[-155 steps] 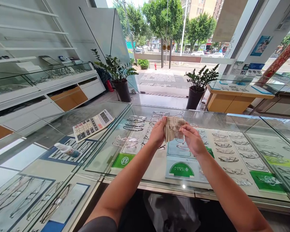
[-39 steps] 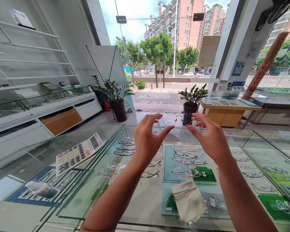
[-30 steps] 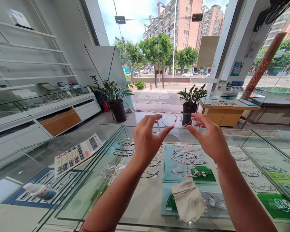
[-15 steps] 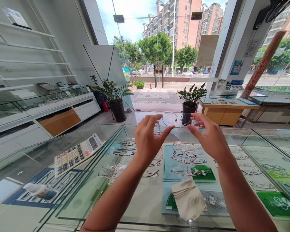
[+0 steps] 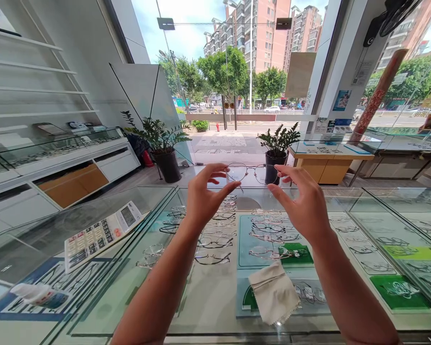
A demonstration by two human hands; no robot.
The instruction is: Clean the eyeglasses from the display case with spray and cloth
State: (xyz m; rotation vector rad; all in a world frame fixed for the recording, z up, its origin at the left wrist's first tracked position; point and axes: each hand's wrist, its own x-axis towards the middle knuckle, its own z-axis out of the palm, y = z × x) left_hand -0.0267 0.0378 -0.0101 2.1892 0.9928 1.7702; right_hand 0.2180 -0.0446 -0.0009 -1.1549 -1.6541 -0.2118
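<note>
A pair of thin round-framed eyeglasses (image 5: 250,168) is held up in front of me, above the far part of the glass display counter (image 5: 215,322). My left hand (image 5: 207,191) pinches its left side, with thumb and fingers at the rim. On the other side, my right hand (image 5: 301,199) grips the right end near the hinge. Below my hands, a cream cleaning cloth (image 5: 275,293) lies on the glass. Rows of eyeglass frames (image 5: 215,243) show under the glass, partly hidden by my forearms.
On the counter's left lie a calculator (image 5: 98,235) and a white bottle (image 5: 39,294) on its side. Potted plants (image 5: 168,165) flank the glass front. A wooden display table (image 5: 321,165) stands far right, and a low cabinet (image 5: 75,179) runs along the left wall.
My hands and the eyeglasses have shifted left and slightly down. The glasses now face more squarely, both lenses showing between my hands. The whole view has moved a little.
</note>
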